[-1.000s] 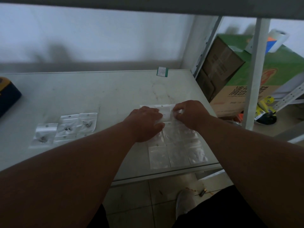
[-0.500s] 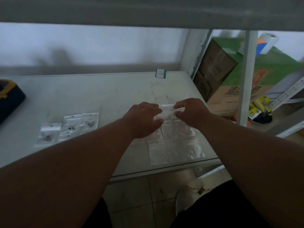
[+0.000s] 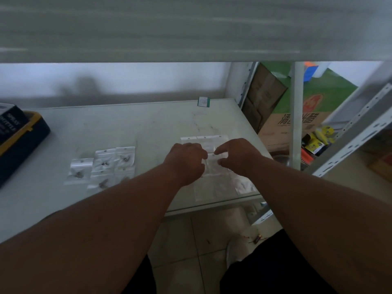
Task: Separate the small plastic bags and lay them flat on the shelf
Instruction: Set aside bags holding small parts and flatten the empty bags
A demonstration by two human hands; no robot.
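Several small clear plastic bags (image 3: 220, 183) lie flat in rows on the right part of the white shelf (image 3: 148, 128), reaching its front edge. My left hand (image 3: 186, 162) rests over the left side of these rows, its fingertips curled down at a bag's edge. My right hand (image 3: 237, 155) hovers just right of it, forefinger and thumb pinching the top strip of one small bag (image 3: 213, 155). The bags under both palms are hidden. A row of bag tops (image 3: 203, 140) shows beyond my fingers.
A second group of small bags with metal parts (image 3: 106, 164) lies left of centre. A dark case with yellow trim (image 3: 19, 136) sits at the far left. A small green packet (image 3: 203, 102) lies at the back. Upright post (image 3: 297, 115) and cartons (image 3: 297, 107) stand right.
My hands have drawn slightly apart and toward me, uncovering the far row of bag tops. The camera has tilted, so the upper shelf fills more of the view.
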